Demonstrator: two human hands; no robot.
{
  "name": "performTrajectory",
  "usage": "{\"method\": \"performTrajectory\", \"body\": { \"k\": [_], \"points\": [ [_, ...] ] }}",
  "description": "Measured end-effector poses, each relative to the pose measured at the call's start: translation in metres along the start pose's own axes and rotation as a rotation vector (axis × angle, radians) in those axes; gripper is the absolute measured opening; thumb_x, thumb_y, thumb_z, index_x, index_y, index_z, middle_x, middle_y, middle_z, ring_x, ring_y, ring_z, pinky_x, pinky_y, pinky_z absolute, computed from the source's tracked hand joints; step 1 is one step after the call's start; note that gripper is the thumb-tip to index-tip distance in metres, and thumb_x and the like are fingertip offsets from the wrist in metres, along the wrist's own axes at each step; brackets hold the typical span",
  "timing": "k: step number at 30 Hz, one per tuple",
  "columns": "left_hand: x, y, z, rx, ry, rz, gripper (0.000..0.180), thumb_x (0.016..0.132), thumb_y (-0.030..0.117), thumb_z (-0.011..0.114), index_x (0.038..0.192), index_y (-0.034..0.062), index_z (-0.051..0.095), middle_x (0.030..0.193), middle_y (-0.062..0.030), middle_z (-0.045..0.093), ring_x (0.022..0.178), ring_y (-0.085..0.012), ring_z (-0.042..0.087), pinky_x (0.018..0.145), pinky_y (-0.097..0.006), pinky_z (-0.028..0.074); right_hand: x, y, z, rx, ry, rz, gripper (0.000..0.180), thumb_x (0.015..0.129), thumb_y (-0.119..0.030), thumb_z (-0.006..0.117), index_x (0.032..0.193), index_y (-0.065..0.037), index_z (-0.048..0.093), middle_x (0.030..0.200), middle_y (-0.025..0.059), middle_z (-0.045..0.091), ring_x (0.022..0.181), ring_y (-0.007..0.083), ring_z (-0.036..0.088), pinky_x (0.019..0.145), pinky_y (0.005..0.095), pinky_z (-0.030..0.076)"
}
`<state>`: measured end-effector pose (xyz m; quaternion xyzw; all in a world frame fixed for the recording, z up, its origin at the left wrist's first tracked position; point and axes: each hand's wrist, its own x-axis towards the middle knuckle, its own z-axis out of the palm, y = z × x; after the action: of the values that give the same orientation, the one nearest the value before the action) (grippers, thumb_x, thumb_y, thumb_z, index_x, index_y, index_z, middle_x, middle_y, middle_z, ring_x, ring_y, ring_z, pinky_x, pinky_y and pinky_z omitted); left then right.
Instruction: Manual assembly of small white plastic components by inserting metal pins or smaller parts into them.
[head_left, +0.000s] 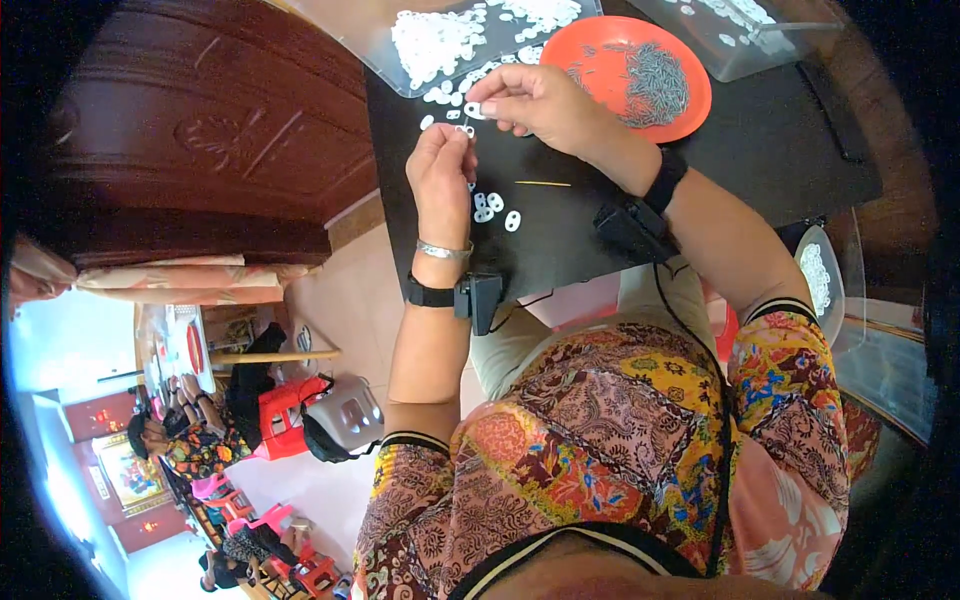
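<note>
My left hand [440, 170] pinches a small white plastic piece [465, 131] near the table's far left edge. Just above it, my right hand [548, 105] grips a flat white oval piece with a hole [474, 110] between thumb and fingertips. A thin grey pin seems to stand between the two pieces, too small to make out surely. Loose white two-holed pieces [495, 203] lie beside my left wrist, and more white pieces [440, 94] are scattered beyond my fingers. An orange-red plate [703, 95] holding many grey metal pins [655, 85] sits beyond my right hand.
A thin yellow stick [543, 183] lies on the dark table [560, 245]. Clear tubs of white pieces [435, 45] stand at the back; another container of white parts [816, 278] is at the right. Black boxes are strapped to both wrists. Other people [190, 445] sit far left.
</note>
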<state>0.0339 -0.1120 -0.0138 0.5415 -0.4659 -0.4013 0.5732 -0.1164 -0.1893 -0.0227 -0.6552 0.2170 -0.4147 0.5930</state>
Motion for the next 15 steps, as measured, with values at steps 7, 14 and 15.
{"method": "performTrajectory", "body": {
  "k": [7, 14, 15],
  "points": [
    [-0.0018, 0.0023, 0.0, 0.047, -0.032, 0.01, 0.017, 0.089, 0.013, 0.049, 0.075, 0.0051, 0.054, 0.061, 0.0025, 0.047, 0.052, -0.0056, 0.04, 0.047, -0.02, 0.032, 0.0002, -0.0007, 0.0031, -0.011, 0.009, -0.035, 0.018, 0.088, -0.018, 0.06, 0.103, -0.007, 0.064, 0.084, -0.0037, 0.061, 0.07, 0.0035, 0.053, 0.06, 0.0191, 0.042],
    [-0.0017, 0.0032, 0.0023, 0.041, -0.03, -0.018, 0.017, 0.089, 0.013, 0.049, 0.074, 0.0052, 0.053, 0.06, 0.0023, 0.047, 0.052, -0.0057, 0.04, 0.047, -0.02, 0.031, 0.0, 0.0017, 0.0024, -0.025, 0.016, -0.06, 0.019, 0.088, -0.018, 0.06, 0.103, -0.007, 0.064, 0.084, -0.0039, 0.061, 0.07, 0.0031, 0.052, 0.06, 0.0186, 0.042],
    [-0.0021, 0.0036, 0.0025, 0.042, -0.03, -0.017, 0.017, 0.089, 0.013, 0.049, 0.074, 0.0052, 0.053, 0.06, 0.0023, 0.047, 0.052, -0.0057, 0.04, 0.047, -0.02, 0.031, -0.0001, 0.0032, 0.0016, -0.033, 0.016, -0.078, 0.019, 0.088, -0.018, 0.06, 0.103, -0.007, 0.064, 0.084, -0.0038, 0.061, 0.07, 0.003, 0.052, 0.06, 0.0185, 0.042]
  ]
}}
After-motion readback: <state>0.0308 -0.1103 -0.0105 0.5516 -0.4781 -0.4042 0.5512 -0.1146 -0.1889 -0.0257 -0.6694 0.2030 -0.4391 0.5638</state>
